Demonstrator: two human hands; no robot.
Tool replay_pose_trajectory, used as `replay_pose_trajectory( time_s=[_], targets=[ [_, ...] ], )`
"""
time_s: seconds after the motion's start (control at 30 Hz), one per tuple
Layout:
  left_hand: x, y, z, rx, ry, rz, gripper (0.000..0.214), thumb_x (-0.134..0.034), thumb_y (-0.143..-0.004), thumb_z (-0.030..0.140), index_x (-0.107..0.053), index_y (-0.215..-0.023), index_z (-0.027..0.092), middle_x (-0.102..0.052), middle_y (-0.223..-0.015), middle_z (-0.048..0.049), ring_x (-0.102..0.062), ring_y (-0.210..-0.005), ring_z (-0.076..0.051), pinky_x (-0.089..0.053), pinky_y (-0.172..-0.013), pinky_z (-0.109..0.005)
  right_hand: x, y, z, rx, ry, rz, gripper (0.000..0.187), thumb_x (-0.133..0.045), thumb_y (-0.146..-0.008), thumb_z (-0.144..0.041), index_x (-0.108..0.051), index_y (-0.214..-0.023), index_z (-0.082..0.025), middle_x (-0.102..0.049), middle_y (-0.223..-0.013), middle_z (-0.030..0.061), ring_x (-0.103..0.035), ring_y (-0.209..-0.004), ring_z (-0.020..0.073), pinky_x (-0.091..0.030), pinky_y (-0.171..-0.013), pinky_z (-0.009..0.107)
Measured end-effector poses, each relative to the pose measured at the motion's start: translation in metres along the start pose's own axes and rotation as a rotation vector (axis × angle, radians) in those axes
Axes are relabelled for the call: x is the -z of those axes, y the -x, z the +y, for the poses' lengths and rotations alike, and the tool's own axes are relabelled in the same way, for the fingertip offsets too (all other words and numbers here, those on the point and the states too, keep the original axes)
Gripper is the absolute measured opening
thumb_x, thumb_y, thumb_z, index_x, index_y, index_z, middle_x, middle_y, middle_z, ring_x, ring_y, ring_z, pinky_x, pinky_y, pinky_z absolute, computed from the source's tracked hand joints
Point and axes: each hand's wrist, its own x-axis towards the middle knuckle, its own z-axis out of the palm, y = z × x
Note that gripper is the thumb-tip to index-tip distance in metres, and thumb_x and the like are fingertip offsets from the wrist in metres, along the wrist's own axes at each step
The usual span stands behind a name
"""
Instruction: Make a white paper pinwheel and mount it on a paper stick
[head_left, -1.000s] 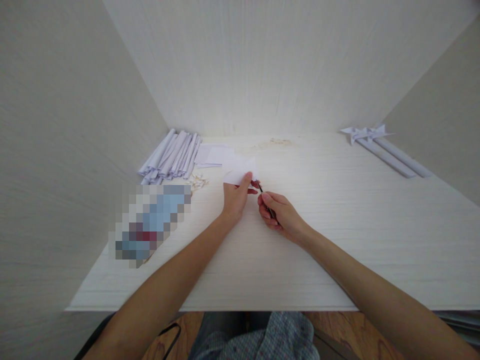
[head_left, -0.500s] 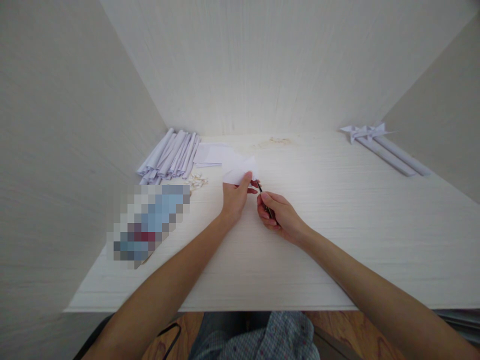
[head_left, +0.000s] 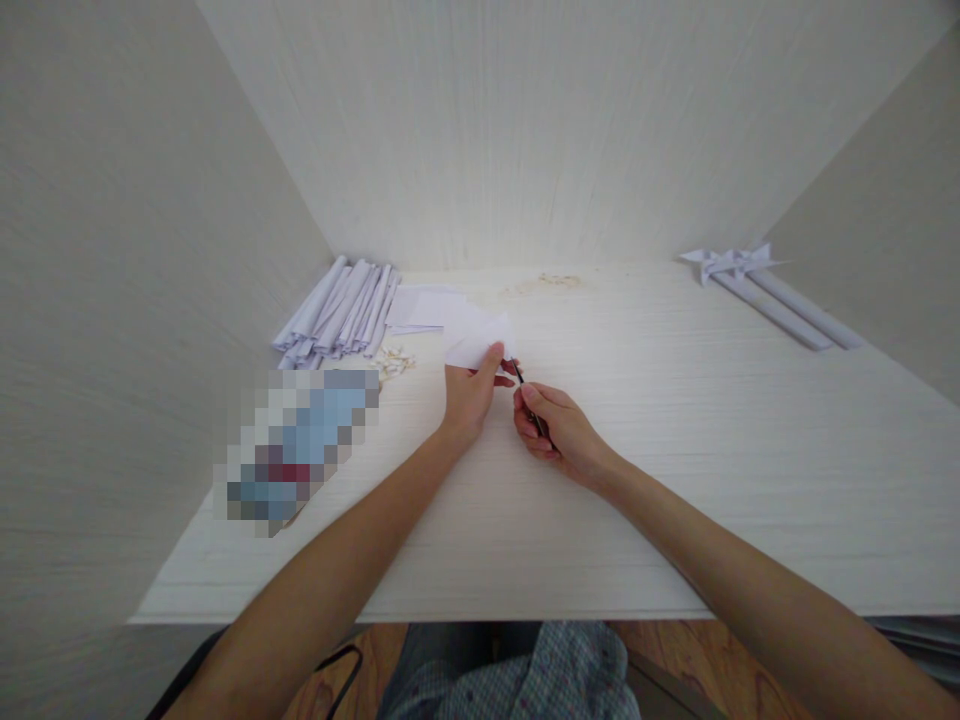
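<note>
A piece of white paper (head_left: 474, 345) is pinched in my left hand (head_left: 474, 395), thumb on top and fingers beneath. My right hand (head_left: 556, 428) is closed around a slim dark tool (head_left: 535, 415) with a narrow pointed tip. That tip reaches up to the paper's right edge, close to my left fingertips. Its kind is unclear, since my fingers cover most of it. Beyond my left hand lie flat white paper sheets (head_left: 424, 308), partly overlapping.
Rolled white paper tubes (head_left: 337, 310) are piled at the back left. Small cotton-swab-like pieces (head_left: 396, 362) lie in front of them, near a pixelated item (head_left: 307, 440). At the back right are paper pinwheels (head_left: 731, 262) on rolled sticks (head_left: 787, 310). Walls enclose the table (head_left: 675, 520).
</note>
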Motion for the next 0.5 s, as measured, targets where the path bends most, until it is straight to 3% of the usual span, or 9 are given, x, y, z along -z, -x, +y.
replay_pose_trajectory(
  time_s=[0.5],
  targets=[
    [0.0002, -0.0009, -0.0015, 0.009, -0.001, 0.007, 0.02, -0.058, -0.067, 0.035, -0.056, -0.07, 0.015, -0.059, -0.058, 0.0004, -0.056, -0.053, -0.009, -0.042, -0.043, -0.018, 0.0005, -0.0004, 0.0011, 0.017, 0.002, 0.0, 0.024, -0.051, -0.075, -0.039, -0.039, -0.066, -0.02, -0.038, -0.038, -0.0099, -0.024, -0.028, 0.0026, -0.01, -0.029, 0.016]
  ],
)
